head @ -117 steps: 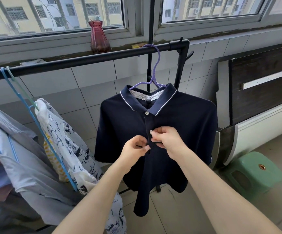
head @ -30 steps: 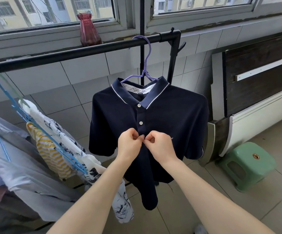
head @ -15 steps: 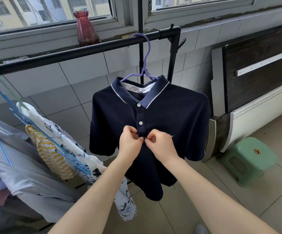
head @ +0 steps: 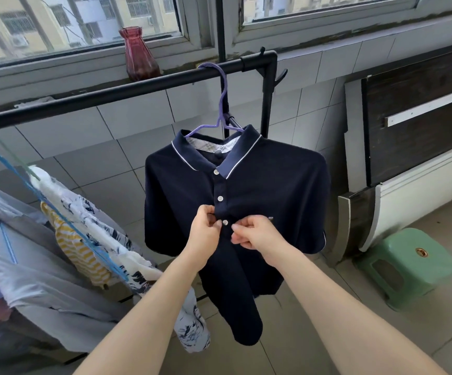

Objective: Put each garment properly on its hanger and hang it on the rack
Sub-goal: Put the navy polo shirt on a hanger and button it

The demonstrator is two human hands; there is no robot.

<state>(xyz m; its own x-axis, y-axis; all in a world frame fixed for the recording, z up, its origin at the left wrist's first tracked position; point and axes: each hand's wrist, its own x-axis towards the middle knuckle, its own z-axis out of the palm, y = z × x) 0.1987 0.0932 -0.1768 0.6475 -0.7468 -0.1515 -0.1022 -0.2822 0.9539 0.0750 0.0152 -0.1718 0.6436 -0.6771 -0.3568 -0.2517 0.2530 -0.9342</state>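
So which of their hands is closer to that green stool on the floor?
The right hand. It pinches the navy polo shirt on the side toward the green stool, which stands low to its right. The left hand grips the placket further left, beyond it.

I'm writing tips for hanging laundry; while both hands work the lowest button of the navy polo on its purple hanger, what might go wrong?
1. The purple plastic hanger hooks the black metal rack bar close to its end; tugging the navy polo shirt might swing or unhook it.
2. The left hand and right hand pinch the placket beside the white bottom button; pulling hard may stretch the fabric or drag the collar crooked.
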